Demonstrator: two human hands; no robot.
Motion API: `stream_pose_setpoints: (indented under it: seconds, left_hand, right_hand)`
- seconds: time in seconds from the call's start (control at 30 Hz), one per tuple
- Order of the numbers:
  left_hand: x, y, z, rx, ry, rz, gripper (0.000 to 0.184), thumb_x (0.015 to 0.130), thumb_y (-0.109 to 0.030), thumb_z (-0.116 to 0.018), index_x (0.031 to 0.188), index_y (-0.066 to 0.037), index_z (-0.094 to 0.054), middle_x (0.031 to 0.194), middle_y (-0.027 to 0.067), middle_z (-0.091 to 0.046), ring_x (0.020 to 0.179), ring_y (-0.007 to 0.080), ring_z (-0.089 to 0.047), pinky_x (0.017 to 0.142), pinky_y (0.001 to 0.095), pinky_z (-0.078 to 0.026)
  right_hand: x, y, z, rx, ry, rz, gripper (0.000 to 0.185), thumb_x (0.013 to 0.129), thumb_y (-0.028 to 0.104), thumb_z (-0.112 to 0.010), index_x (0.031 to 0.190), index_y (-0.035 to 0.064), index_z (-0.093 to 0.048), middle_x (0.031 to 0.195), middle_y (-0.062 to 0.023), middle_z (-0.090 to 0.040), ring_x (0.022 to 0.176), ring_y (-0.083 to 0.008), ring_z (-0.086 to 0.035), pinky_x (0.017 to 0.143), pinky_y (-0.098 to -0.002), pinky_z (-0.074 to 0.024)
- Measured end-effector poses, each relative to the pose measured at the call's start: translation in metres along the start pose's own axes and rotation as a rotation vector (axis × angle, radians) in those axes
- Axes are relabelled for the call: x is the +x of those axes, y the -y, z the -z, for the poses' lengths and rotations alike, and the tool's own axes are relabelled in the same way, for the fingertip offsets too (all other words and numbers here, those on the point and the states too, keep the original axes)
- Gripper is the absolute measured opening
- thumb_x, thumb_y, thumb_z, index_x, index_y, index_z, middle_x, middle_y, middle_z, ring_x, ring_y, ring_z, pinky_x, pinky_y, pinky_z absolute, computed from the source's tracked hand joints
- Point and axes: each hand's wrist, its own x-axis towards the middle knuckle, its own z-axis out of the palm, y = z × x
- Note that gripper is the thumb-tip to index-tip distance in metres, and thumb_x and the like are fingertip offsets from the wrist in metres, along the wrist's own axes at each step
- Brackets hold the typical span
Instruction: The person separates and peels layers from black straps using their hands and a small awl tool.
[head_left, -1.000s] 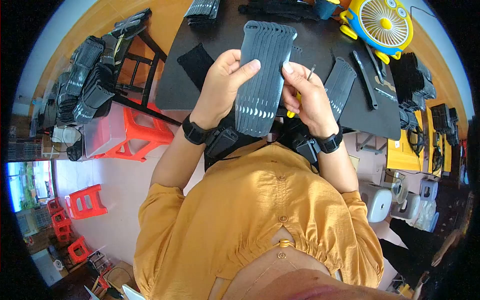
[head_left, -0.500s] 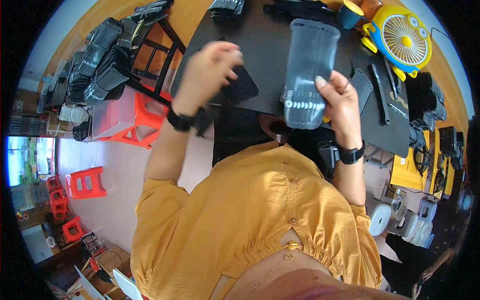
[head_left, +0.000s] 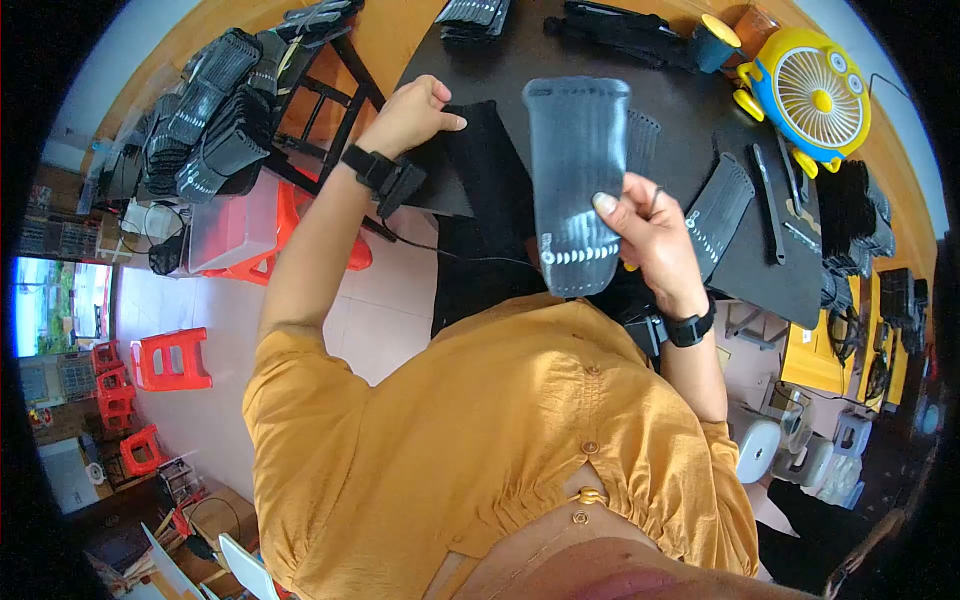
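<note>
My right hand (head_left: 655, 240) grips the lower right edge of a stack of dark flat pieces in glossy clear covers (head_left: 580, 180), thumb on top. White marks run across the stack's lower end. At the table's left side, my left hand (head_left: 413, 117) pinches the upper corner of a black cloth piece (head_left: 488, 165), which hangs over the front edge of the dark table (head_left: 690, 110). A bit of yellow shows beneath my right hand. Another fanned stack (head_left: 722, 215) lies right of that hand.
A yellow and blue fan (head_left: 820, 100) and a cup (head_left: 715, 45) stand at the back right. A black long-handled tool (head_left: 768, 205) lies on the right. More stacks (head_left: 210, 120) are piled at the left, above a red stool (head_left: 290, 230).
My left hand has let go of the fanned stack, moved left and taken hold of the black cloth. The stack, now squared together, stays in my right hand.
</note>
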Motion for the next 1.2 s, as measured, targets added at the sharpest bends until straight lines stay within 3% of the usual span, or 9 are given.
stream_pose_setpoints:
  seconds: [0.07,0.1,0.2,0.43,0.57,0.7,0.8,0.97,1.2]
  left_hand:
    - [-0.005,0.0,-0.009,-0.24,-0.06,-0.034,0.035,0.082,-0.014,-0.075,0.11,0.0,-0.059,0.099,0.0044,-0.065,0.087,0.0115,-0.06,0.077,0.0239,-0.049]
    - [-0.008,-0.003,-0.008,-0.24,-0.061,-0.036,0.035,0.082,-0.014,-0.075,0.11,0.0,-0.059,0.099,0.0044,-0.065,0.087,0.0115,-0.06,0.077,0.0239,-0.049]
    - [-0.027,-0.022,-0.003,-0.968,0.109,-0.007,0.027,0.093,-0.006,-0.059,0.118,0.001,-0.058,0.108,0.0071,-0.066,0.093,0.0106,-0.065,0.078,0.023,-0.054]
    - [-0.067,-0.053,-0.002,-1.53,0.165,-0.083,0.024,0.098,-0.016,-0.052,0.114,0.0,-0.061,0.101,0.0053,-0.069,0.089,0.0144,-0.067,0.08,0.0293,-0.054]
    - [-0.072,-0.051,-0.021,-1.718,0.237,-0.068,0.026,0.101,-0.017,-0.045,0.118,-0.002,-0.059,0.111,0.0077,-0.066,0.097,0.0174,-0.065,0.087,0.0326,-0.052]
    - [-0.074,-0.062,-0.022,-1.757,0.172,-0.039,0.03,0.104,-0.022,-0.041,0.121,-0.003,-0.057,0.115,0.0091,-0.064,0.102,0.019,-0.064,0.09,0.0344,-0.051]
    - [-0.079,-0.075,-0.019,-1.782,0.092,-0.091,0.035,0.106,-0.028,-0.037,0.121,-0.004,-0.056,0.115,0.0089,-0.064,0.102,0.0199,-0.064,0.092,0.0353,-0.051]
    - [-0.09,-0.088,-0.016,-1.811,0.131,-0.155,0.032,0.103,-0.028,-0.046,0.117,-0.002,-0.059,0.111,0.0078,-0.066,0.096,0.0163,-0.065,0.087,0.0342,-0.052]
    - [-0.093,-0.098,-0.019,-1.576,-0.163,-0.15,0.018,0.096,-0.017,-0.061,0.106,-0.002,-0.065,0.099,0.0043,-0.069,0.088,0.0116,-0.065,0.08,0.0272,-0.052]
  right_hand:
    - [0.004,-0.003,-0.011,-0.028,0.039,-0.012,0.015,0.095,0.006,-0.06,0.108,-0.0008,-0.062,0.094,0.001,-0.067,0.082,-0.0041,-0.059,0.076,-0.0206,-0.0488]
    - [0.009,-0.007,-0.015,-0.036,0.077,-0.002,0.017,0.095,0.007,-0.06,0.111,-0.0013,-0.061,0.094,0.0018,-0.066,0.082,-0.0033,-0.058,0.074,-0.0199,-0.0484]
    - [0.024,-0.019,-0.029,0.061,0.171,-0.023,0.018,0.097,0.007,-0.058,0.112,-0.0015,-0.06,0.095,0.0017,-0.066,0.083,-0.0034,-0.059,0.076,-0.021,-0.0489]
    - [0.041,-0.023,-0.053,0.048,0.152,-0.02,0.024,0.098,0.006,-0.054,0.12,-0.002,-0.056,0.111,-0.0027,-0.065,0.1,-0.007,-0.057,0.09,-0.0242,-0.0458]
    - [0.04,-0.025,-0.055,-0.027,0.121,-0.006,0.024,0.098,0.005,-0.054,0.121,-0.002,-0.056,0.113,-0.0029,-0.065,0.102,-0.0072,-0.057,0.092,-0.0244,-0.0448]
    - [0.039,-0.027,-0.054,-0.013,0.118,0.008,0.025,0.098,0.005,-0.054,0.123,-0.0017,-0.056,0.114,-0.003,-0.065,0.102,-0.0068,-0.057,0.092,-0.0239,-0.0448]
    - [0.041,-0.031,-0.052,0.015,0.095,0.086,0.013,0.097,0.007,-0.057,0.109,0.0013,-0.06,0.094,0.0036,-0.062,0.086,-0.0033,-0.053,0.078,-0.0207,-0.0453]
    - [0.04,-0.031,-0.054,-0.143,-0.018,0.082,0.02,0.095,0.01,-0.062,0.081,0.0079,-0.049,0.072,0.0099,-0.032,0.067,-0.0027,-0.029,0.056,-0.0205,-0.0289]
    - [0.036,-0.03,-0.051,-0.27,-0.02,0.226,0.014,0.09,0.014,-0.069,0.096,0.0038,-0.063,0.079,0.0051,-0.052,0.069,-0.0052,-0.045,0.061,-0.0211,-0.0402]
